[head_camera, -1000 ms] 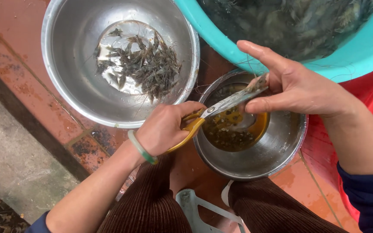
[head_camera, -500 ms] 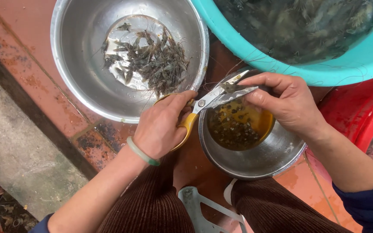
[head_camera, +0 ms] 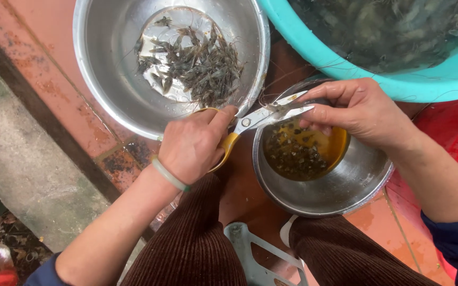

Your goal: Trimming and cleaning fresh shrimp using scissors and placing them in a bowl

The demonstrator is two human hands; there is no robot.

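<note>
Shrimp [head_camera: 287, 108] sits pinched between the fingertips [head_camera: 314, 109] of the right hand [head_camera: 356, 114], held over the small bowl [head_camera: 345, 196] and against the blades of the scissors [head_camera: 261, 119]. The left hand [head_camera: 194, 143] has its fingers curled through the yellow handles, thumb on top; the blades look nearly closed around the shrimp, though how far is hard to tell.

Taking the small bowl as landmark: it holds brownish water and a layer of dark trimmings. Up and to its left, just beside it, the big steel bowl [head_camera: 96, 85] has a modest pile of shrimp lying in shallow water near its middle. Above it and to its right, the teal basin [head_camera: 345, 63] is dense with a great many shrimp, dim under the water.

Judging by those heaps, the work seems early: the pile in the big bowl is small, and the basin looks far fuller. One shrimp is under the blades now. A pale plastic stool [head_camera: 263, 259] shows below the small bowl, between the knees, on the red tile floor [head_camera: 38, 58].
</note>
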